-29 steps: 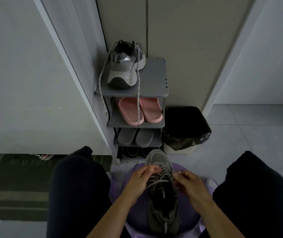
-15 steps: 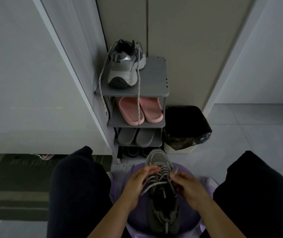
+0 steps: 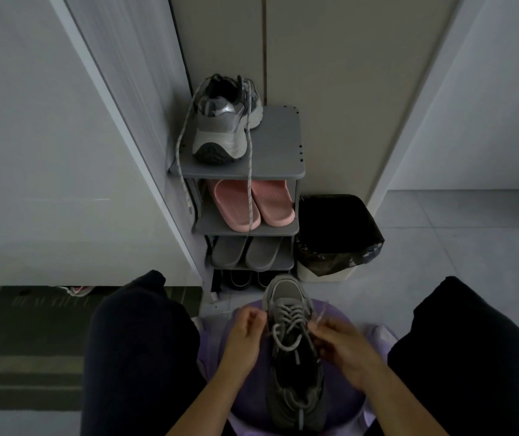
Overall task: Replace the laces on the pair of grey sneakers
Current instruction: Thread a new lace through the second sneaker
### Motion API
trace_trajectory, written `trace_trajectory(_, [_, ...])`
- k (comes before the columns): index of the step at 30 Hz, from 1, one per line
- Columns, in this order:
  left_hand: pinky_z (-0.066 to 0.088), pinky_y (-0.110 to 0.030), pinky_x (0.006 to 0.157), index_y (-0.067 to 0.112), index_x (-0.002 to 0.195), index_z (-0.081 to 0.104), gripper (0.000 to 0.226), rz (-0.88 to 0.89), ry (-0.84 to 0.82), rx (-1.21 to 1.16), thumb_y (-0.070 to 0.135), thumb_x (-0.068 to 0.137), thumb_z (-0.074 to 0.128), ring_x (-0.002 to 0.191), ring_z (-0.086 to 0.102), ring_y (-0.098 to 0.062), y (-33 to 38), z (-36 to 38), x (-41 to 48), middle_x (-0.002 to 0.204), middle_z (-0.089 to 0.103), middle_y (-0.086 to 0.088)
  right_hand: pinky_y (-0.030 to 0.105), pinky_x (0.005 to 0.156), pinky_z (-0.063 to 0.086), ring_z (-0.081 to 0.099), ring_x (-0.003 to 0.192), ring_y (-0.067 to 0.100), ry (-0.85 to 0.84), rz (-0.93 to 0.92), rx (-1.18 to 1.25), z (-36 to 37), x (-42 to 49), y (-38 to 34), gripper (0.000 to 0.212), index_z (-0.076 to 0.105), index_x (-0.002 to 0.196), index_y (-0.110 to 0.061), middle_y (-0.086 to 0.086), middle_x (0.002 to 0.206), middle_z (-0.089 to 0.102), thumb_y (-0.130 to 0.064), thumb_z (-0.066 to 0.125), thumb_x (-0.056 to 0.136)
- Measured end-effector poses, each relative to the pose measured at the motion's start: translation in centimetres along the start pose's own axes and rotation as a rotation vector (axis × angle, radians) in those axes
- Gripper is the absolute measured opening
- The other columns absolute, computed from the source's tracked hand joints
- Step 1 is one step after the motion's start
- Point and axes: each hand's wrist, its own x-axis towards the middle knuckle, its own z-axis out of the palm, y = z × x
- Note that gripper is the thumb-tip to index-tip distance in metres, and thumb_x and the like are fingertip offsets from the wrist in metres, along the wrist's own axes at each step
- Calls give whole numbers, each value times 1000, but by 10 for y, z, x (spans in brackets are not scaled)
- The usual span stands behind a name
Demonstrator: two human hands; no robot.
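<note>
Left hand (image 3: 245, 333) has shifted outward, off the eyelets to the left flank of the near sneaker (image 3: 296, 376). Right hand (image 3: 344, 346) is roughly where it was. Both have their fingers curled in a pinch on the grey lace (image 3: 285, 347). The right one's strand end pokes up above its fingertips; the left grip is blurred. Lace slack hangs as a loop across the tongue, and the upper rows are crossed. Near sneaker lies toe-away on a purple stool (image 3: 245, 382) between the person's knees. Second sneaker (image 3: 220, 130) sits on top of the grey shoe rack (image 3: 280, 146), heel toward the camera, with a speckled lace (image 3: 249, 171) trailing down past the pink slippers (image 3: 236, 206). Grey slippers (image 3: 245, 256) are one shelf lower. Black-bagged bin (image 3: 336, 228) stands just right of the rack.
</note>
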Motion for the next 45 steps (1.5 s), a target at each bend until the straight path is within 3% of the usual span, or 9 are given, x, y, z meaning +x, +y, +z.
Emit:
trace_trajectory(5, [41,-3,62,24,73,61,28,-43,-89,63,25,96,45,68,56,6,4,10,-13,73,66,-4,19,53,44,53,51,10,91,-92,40,6,-2,-3,16,58,75,-8,5,60,59,-7,54,90])
trace_trajectory(10, [32,-16,47,16,67,56,31,-164,-16,-183,27,95,46,49,38,-5,8,11,-13,46,43,12,14,36,41,51,34,5,468,-246,289,-11,3,-11,30,50,67,-8,1,41,55,-5,44,95])
trace_trajectory(13, [29,-12,42,14,61,46,37,-127,-58,-135,26,96,43,41,33,-2,7,12,-15,42,36,10,14,34,38,48,33,5,410,-195,320,-11,3,-11,31,49,65,-10,1,43,53,-7,44,95])
trace_trajectory(18, [35,-13,54,17,61,42,34,-59,-128,-44,27,93,50,49,40,-1,3,10,-15,51,40,10,22,49,41,51,51,13,40,-69,89,2,-2,1,24,54,65,-13,6,58,57,-10,57,88])
trace_trajectory(27, [36,-17,59,15,63,42,31,-34,-50,-65,12,92,52,57,39,-8,2,12,-14,57,42,5,25,60,45,53,61,16,159,-173,64,3,4,5,15,57,73,-8,13,70,57,-5,58,87])
trace_trajectory(33, [41,-15,92,40,101,46,43,141,2,143,55,63,57,102,50,-3,-8,26,-19,109,48,10,18,70,50,65,83,15,99,-360,-124,19,-6,10,7,61,89,-10,2,85,70,-4,61,85])
trace_trajectory(36, [36,-5,93,47,102,48,33,191,46,159,53,69,51,110,48,3,-14,29,-19,115,51,15,9,79,47,62,98,7,142,-422,-238,28,-6,23,25,59,102,-24,-4,102,66,-6,64,84])
trace_trajectory(40, [44,-21,97,42,101,51,24,176,75,132,23,89,56,108,56,-6,-12,24,-20,115,59,6,20,93,46,62,99,3,186,-449,-299,21,-5,21,21,62,100,-24,-7,101,68,-7,61,87])
trace_trajectory(45, [42,-26,100,41,108,43,28,217,22,226,21,91,52,111,51,0,-6,23,-24,121,54,4,2,76,44,62,84,-13,155,-461,-297,18,-6,20,26,62,90,-30,-12,90,68,-5,58,88])
